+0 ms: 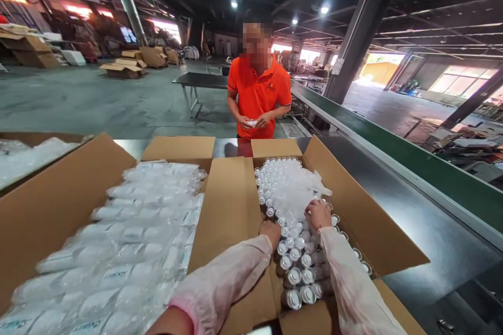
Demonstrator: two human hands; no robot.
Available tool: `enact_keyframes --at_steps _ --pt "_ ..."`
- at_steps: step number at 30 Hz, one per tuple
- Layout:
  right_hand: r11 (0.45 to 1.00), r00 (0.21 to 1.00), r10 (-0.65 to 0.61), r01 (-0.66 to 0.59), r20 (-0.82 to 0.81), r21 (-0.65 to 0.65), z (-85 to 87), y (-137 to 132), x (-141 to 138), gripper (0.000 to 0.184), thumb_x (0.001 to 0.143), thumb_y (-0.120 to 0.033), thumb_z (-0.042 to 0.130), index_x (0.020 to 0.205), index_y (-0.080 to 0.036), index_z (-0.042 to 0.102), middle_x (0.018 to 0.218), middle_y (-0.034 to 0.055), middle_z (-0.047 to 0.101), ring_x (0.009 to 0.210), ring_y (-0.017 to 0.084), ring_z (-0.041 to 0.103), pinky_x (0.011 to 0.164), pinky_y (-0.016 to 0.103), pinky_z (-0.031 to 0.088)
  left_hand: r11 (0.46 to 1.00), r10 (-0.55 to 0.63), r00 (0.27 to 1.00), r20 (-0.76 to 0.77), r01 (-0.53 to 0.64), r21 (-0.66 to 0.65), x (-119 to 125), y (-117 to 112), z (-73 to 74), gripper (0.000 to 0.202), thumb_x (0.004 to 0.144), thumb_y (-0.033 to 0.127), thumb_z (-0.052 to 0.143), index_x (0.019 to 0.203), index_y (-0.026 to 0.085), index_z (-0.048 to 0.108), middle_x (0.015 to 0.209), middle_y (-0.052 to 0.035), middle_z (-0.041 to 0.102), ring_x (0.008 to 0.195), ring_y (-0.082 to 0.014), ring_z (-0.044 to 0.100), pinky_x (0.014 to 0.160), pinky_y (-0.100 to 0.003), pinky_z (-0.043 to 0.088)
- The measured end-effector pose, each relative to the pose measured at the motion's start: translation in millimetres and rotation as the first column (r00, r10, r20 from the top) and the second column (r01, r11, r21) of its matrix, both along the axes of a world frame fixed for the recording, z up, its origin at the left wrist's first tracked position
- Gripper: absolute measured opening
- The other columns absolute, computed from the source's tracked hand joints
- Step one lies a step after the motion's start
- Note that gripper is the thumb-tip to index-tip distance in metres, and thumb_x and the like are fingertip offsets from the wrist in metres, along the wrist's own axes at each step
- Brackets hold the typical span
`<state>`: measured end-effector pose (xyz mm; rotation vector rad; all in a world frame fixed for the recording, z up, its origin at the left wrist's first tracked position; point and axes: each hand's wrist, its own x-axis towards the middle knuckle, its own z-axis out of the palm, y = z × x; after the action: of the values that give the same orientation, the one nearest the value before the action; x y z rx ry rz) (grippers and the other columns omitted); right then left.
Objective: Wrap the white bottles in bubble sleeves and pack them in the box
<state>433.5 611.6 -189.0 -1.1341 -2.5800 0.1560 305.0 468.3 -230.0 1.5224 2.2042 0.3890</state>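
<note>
An open cardboard box (228, 209) in front of me on the right holds many upright clear bottles (294, 254) with pale round caps. Crumpled clear plastic film (293, 188) lies over the bottles at the far end. My right hand (319, 213) is at the near edge of this film, its fingers curled together on it. At the box's left wall my left hand (271, 231) reaches down beside the bottles, with its fingertips hidden. White sleeves cover both forearms.
To the left, another open carton is filled with rows of plastic-wrapped white items (133, 235). A person in an orange shirt (259, 94) stands across the metal table (353, 167), holding a small pale object. A green conveyor belt (393, 152) runs along the right.
</note>
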Motion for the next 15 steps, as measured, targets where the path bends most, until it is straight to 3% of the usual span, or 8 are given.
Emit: enact_keyframes --at_steps 5,8,10,11,13,14,15 --pt "0.991 0.987 0.117 -0.109 -0.11 0.073 14.8 -15 24 0.019 0.089 -0.025 0.047 0.087 -0.016 0.064 0.086 0.0091 0.066 0.085 0.023 0.057 0.079 0.035 0.04 0.998 0.034 0.996 0.082 -0.039 0.054 -4 4 -5.8 0.025 0.072 0.003 0.051 0.094 0.007 0.061 0.091 -0.0198 0.066 0.095 -0.0316 0.06 0.082 -0.043 0.043" --pt "0.965 0.958 0.263 -0.258 -0.111 0.057 17.7 -56 28 0.015 0.088 -0.023 0.049 0.087 -0.019 0.063 0.088 0.006 0.066 0.089 0.02 0.056 0.081 0.032 0.041 0.983 0.054 0.984 0.17 -0.082 0.167 -31 -22 5.2 0.025 0.074 0.01 0.052 0.099 0.013 0.054 0.093 -0.0119 0.064 0.09 -0.0239 0.06 0.079 -0.035 0.044" --pt "0.921 0.918 0.391 -0.39 -0.069 0.022 11.9 -94 22 0.011 0.086 -0.019 0.053 0.088 -0.021 0.064 0.097 0.0043 0.067 0.099 0.021 0.054 0.085 0.033 0.041 0.933 0.097 0.925 0.367 -0.213 0.29 -57 -54 18.9 0.03 0.073 0.017 0.056 0.102 0.016 0.049 0.094 -0.0068 0.062 0.086 -0.019 0.059 0.076 -0.03 0.045" --pt "0.889 0.889 0.457 -0.457 -0.034 0.0 7.1 -115 16 0.011 0.085 -0.018 0.055 0.088 -0.022 0.065 0.102 0.004 0.066 0.106 0.023 0.052 0.087 0.035 0.04 0.871 0.096 0.826 0.556 -0.34 0.354 -70 -74 27.2 0.035 0.069 0.019 0.061 0.1 0.017 0.047 0.093 -0.0056 0.061 0.085 -0.0181 0.059 0.075 -0.029 0.045" --pt "0.798 0.798 0.602 -0.599 0.036 -0.063 -4.6 -154 3 0.01 0.084 -0.02 0.058 0.088 -0.022 0.067 0.113 0.0047 0.063 0.118 0.027 0.044 0.091 0.04 0.04 0.75 -0.035 0.517 0.855 -0.553 0.364 -89 -117 44.1 0.044 0.062 0.023 0.068 0.099 0.02 0.045 0.091 -0.0025 0.06 0.081 -0.0174 0.06 0.076 -0.03 0.046" --pt "0.738 0.738 0.673 -0.666 0.053 -0.104 -10.7 -171 -5 0.008 0.083 -0.023 0.06 0.085 -0.022 0.068 0.116 0.0053 0.062 0.122 0.029 0.041 0.092 0.042 0.04 0.705 -0.122 0.358 0.926 -0.625 0.335 -94 -138 51.2 0.046 0.06 0.025 0.069 0.099 0.022 0.044 0.089 -0.001 0.06 0.079 -0.0173 0.06 0.075 -0.031 0.046" --pt "0.675 0.677 0.735 -0.723 0.045 -0.146 -16.5 -187 -11 0.009 0.082 -0.027 0.062 0.082 -0.021 0.069 0.117 0.0059 0.061 0.123 0.029 0.04 0.093 0.042 0.04 0.69 -0.188 0.25 0.95 -0.655 0.309 -94 -158 56.5 0.048 0.06 0.026 0.069 0.101 0.023 0.044 0.086 0.0004 0.06 0.075 -0.0167 0.061 0.073 -0.031 0.046"
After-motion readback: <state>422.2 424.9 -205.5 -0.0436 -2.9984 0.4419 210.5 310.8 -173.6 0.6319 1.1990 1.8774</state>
